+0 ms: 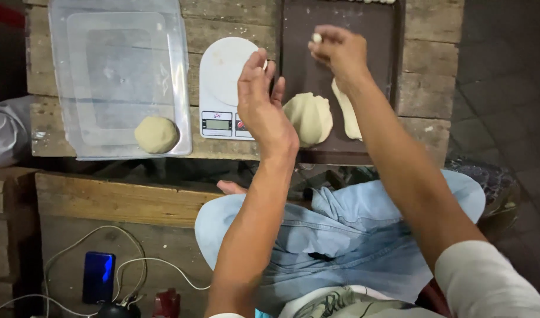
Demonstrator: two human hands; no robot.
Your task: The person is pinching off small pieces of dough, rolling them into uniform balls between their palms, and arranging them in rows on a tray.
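Your right hand [339, 52] hovers over the dark rectangular metal baking tray [388, 70], fingers curled in, pinching a small white ball of dough [316, 38] at the fingertips; the piece is round, so it shows no long axis. Your left hand [263, 97] is raised edge-on over the white digital kitchen scale [220, 88], fingers loosely extended and half open; a pale bit shows at its fingertips, but you cannot tell if it grips anything. On the tray's near edge lies a large pale dough mound [309, 118], and just beside it an elongated strip of dough [348, 112] whose long axis runs from near edge to far. A tan dough ball [156, 134] sits in the near right corner of the clear plastic tub [64, 88] on the wooden bench [435, 65].
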